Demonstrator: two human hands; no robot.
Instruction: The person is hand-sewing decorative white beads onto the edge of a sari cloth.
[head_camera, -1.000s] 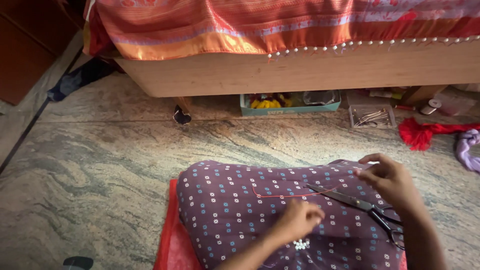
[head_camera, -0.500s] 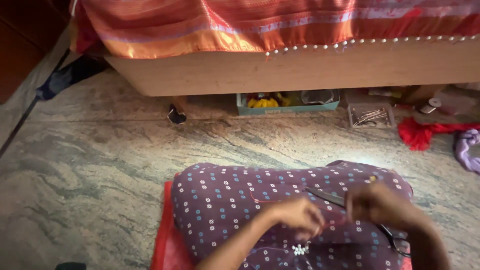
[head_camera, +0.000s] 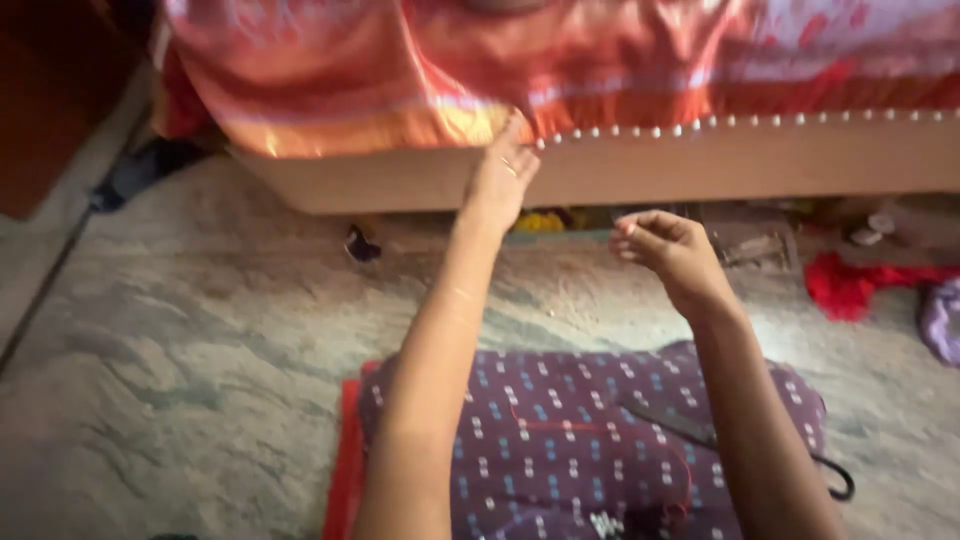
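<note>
Both my arms reach forward over a purple dotted cloth lying on my lap. My left hand is raised high, close to the beaded hem of the orange bedspread, fingertips pinched together. My right hand hovers lower and to the right with its fingers curled in. The blur hides whether either hand holds anything. A thin red thread runs across the cloth. Black scissors lie on the cloth under my right forearm. A small white ornament sits at the cloth's near edge.
A wooden bed frame spans the back, with a tray of small items and clutter beneath it. Red fabric and a lilac bundle lie on the stone floor at right. A red cloth lies under the purple one.
Both hands have lifted off the purple cloth and moved up and forward, the left one rising highest toward the bedspread. The camera has tilted and come closer to the bed.
</note>
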